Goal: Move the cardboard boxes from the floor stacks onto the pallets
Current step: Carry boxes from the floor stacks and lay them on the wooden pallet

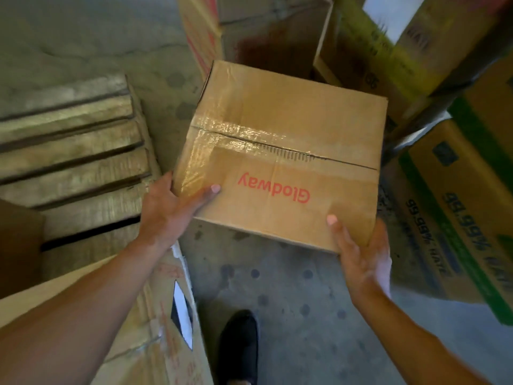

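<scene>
Left hand [169,209] and right hand [361,254], set apart, are gripping near corners of the Glodway box [283,151], thumbs on top | I am holding it over the floor [291,287], between pallet [75,151] and floor stacks [455,212] | judging: this box not yet palletised, stacked boxes waiting.

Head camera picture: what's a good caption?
A taped Glodway box carried by left hand and right hand, near a wooden pallet.
</scene>
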`<move>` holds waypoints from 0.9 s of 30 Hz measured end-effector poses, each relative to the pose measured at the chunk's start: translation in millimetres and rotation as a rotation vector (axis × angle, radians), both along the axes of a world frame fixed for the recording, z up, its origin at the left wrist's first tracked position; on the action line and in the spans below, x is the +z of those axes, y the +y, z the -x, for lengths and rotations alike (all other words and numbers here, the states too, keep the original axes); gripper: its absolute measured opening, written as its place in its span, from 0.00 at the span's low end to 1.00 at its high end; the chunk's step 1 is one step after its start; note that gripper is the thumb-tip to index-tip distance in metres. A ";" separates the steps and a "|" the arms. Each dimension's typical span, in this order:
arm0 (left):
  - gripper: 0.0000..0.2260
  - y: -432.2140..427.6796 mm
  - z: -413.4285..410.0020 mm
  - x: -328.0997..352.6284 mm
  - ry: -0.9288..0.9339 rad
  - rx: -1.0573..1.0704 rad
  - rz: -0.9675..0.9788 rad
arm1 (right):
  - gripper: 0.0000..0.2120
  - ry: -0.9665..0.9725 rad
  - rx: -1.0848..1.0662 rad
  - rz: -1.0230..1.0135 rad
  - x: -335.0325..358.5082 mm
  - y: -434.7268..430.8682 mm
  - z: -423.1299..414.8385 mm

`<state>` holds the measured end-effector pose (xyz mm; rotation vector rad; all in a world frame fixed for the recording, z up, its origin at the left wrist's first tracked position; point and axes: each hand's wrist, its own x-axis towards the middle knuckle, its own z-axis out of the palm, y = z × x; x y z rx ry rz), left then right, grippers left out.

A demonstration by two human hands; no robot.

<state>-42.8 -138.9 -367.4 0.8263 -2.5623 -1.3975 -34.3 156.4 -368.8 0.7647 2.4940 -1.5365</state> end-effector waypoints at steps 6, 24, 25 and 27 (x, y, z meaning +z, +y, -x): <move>0.32 -18.0 -62.2 98.9 0.127 0.146 0.014 | 0.36 0.171 0.169 0.087 100.4 -15.2 -24.4; 0.36 -228.2 -229.6 160.1 0.275 0.341 0.112 | 0.40 0.338 0.515 0.141 173.7 -258.4 -73.5; 0.38 -240.5 -229.5 157.9 0.275 0.346 0.104 | 0.41 0.338 0.515 0.132 170.6 -270.9 -71.6; 0.38 -261.6 -228.7 154.2 0.265 0.343 0.099 | 0.41 0.335 0.511 0.113 163.6 -292.6 -68.4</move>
